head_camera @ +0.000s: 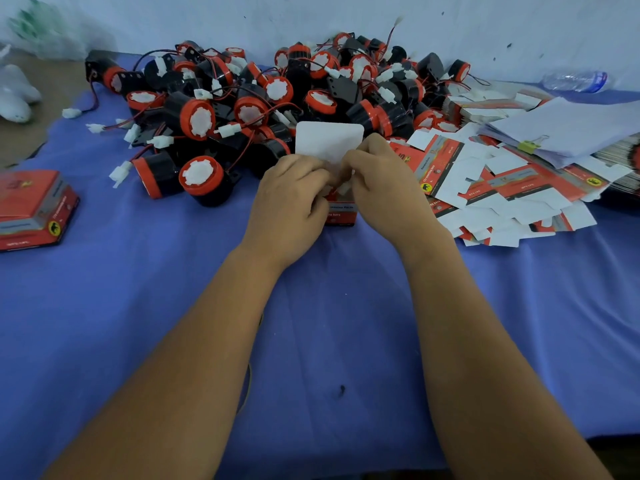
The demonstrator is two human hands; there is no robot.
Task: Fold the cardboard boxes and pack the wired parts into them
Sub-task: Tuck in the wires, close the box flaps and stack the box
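Between the two hands, at the middle of the blue tablecloth [329, 323], stands a small red cardboard box [341, 216] with its white lid flap [327, 142] raised toward the heap of wired parts [277, 95]. The left hand [289, 199] and the right hand [384, 188] both curl their fingers around the box's top edge, seemingly pinching its side tabs, though the fingertips and the opening are hidden behind the knuckles, so whether a part already sits inside cannot be told. Thin printed card like this should be light and springy, creasing easily along its scored lines but crushing if squeezed mid-panel; it is best held at corners and flap edges. Each part looks like hard plastic, fairly compact, with loose red-and-black wires and white plugs that could snag neighbours; lifting by the black body seems wiser. Flat unfolded blanks [502, 188] lie to the right, a finished box [33, 209] at far left, partly cut off.
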